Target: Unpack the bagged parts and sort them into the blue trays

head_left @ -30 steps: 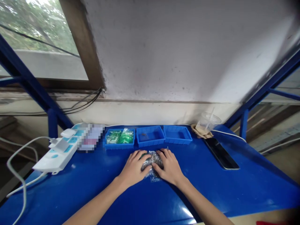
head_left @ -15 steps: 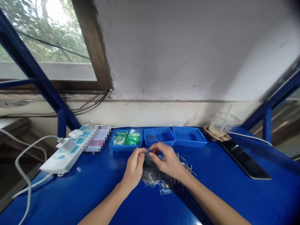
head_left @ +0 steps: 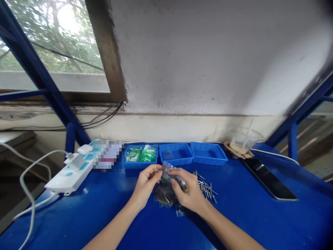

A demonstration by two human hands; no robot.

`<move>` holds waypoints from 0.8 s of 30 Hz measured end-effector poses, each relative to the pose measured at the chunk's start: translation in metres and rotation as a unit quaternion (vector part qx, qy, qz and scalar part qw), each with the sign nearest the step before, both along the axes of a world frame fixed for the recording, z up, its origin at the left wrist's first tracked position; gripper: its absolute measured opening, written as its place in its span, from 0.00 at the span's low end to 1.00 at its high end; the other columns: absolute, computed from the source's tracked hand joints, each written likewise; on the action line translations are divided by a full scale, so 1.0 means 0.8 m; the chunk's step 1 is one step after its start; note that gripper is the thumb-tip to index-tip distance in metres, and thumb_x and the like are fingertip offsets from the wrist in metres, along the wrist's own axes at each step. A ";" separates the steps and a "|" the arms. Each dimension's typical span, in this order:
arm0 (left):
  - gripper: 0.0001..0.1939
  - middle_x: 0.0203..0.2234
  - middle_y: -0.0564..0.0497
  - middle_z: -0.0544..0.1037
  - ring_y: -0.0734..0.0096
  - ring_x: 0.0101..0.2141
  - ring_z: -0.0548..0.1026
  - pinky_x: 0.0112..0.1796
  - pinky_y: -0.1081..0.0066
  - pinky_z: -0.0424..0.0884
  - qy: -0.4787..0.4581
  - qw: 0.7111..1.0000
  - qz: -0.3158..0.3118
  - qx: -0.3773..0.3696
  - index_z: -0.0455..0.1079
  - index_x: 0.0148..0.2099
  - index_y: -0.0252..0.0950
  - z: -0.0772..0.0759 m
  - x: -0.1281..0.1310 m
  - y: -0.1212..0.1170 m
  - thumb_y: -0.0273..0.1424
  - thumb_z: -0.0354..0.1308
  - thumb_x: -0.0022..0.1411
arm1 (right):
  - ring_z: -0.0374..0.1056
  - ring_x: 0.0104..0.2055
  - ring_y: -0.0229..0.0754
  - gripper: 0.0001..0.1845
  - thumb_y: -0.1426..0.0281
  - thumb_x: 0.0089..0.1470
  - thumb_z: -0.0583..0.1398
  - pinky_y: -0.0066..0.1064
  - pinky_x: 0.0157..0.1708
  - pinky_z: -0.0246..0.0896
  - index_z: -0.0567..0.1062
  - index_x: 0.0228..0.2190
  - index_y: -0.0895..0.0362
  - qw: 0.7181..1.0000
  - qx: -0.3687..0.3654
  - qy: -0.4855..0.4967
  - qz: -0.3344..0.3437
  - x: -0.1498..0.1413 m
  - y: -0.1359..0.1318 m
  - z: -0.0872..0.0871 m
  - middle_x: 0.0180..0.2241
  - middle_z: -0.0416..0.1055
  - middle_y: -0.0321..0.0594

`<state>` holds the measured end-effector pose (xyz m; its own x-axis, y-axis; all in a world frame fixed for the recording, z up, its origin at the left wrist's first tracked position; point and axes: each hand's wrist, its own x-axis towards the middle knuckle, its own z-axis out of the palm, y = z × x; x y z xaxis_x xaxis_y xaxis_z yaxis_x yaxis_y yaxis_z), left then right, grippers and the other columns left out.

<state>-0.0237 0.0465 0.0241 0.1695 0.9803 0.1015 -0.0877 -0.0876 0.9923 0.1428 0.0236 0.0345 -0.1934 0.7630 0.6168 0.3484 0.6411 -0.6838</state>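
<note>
Crinkled plastic bag (head_left: 168,166) (glossy), shiny metal rods (head_left: 206,189)

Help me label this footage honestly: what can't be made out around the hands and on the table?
Head view: what the crinkled clear plastic bag holds; the left hand and right hand partly cover it.
Head view: how many thin silvery metal rods there are; they overlap.
Head view: what the tiny piece in the middle blue plastic tray is; too small.
Head view: what the flat rectangular object shows; pixelation masks it.
</note>
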 end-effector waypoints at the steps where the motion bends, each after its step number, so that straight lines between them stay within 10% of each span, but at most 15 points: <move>1: 0.12 0.26 0.53 0.71 0.76 0.25 0.67 0.28 0.76 0.63 0.004 1.000 0.022 0.019 0.69 0.40 0.34 0.000 -0.001 0.001 0.36 0.59 0.56 | 0.70 0.39 0.41 0.13 0.72 0.53 0.56 0.33 0.40 0.64 0.68 0.42 0.54 0.999 -0.026 0.034 0.001 -0.002 0.001 -0.001 0.37 0.74 0.41; 8: 0.11 0.29 0.51 0.73 0.70 0.30 0.71 0.33 0.72 0.67 0.124 0.986 0.024 0.107 0.67 0.42 0.35 0.004 -0.002 -0.002 0.37 0.54 0.60 | 0.64 0.26 0.37 0.09 0.64 0.53 0.58 0.28 0.26 0.60 0.72 0.28 0.57 0.982 -0.143 0.097 -0.076 0.001 0.017 0.010 0.24 0.70 0.37; 11: 0.13 0.31 0.51 0.72 0.70 0.31 0.71 0.32 0.71 0.67 0.256 0.952 -0.042 0.162 0.66 0.47 0.38 0.012 -0.008 -0.006 0.37 0.53 0.61 | 0.64 0.27 0.38 0.08 0.65 0.54 0.57 0.31 0.28 0.60 0.73 0.29 0.55 0.972 -0.004 0.086 -0.219 0.025 0.026 0.044 0.26 0.70 0.38; 15: 0.12 0.33 0.51 0.71 0.66 0.35 0.71 0.34 0.69 0.68 0.403 0.872 -0.152 0.232 0.70 0.42 0.42 0.023 -0.024 -0.010 0.41 0.57 0.57 | 0.65 0.33 0.42 0.06 0.68 0.54 0.57 0.36 0.36 0.60 0.73 0.33 0.54 0.876 0.227 0.013 -0.425 0.060 0.048 0.067 0.32 0.71 0.42; 20: 0.14 0.36 0.51 0.71 0.60 0.39 0.71 0.35 0.67 0.67 0.465 0.830 -0.173 0.255 0.71 0.42 0.44 0.023 -0.030 -0.009 0.42 0.61 0.53 | 0.64 0.39 0.49 0.09 0.68 0.54 0.55 0.41 0.38 0.59 0.76 0.34 0.53 0.911 0.083 -0.274 -0.296 0.068 0.061 0.022 0.33 0.72 0.44; 24: 0.09 0.32 0.50 0.73 0.68 0.29 0.72 0.26 0.72 0.63 0.443 0.842 -0.169 0.257 0.73 0.36 0.41 0.019 -0.023 -0.010 0.36 0.51 0.62 | 0.63 0.41 0.51 0.15 0.63 0.55 0.55 0.41 0.40 0.57 0.74 0.40 0.55 0.921 0.054 -0.249 -0.294 0.057 0.049 0.013 0.35 0.72 0.46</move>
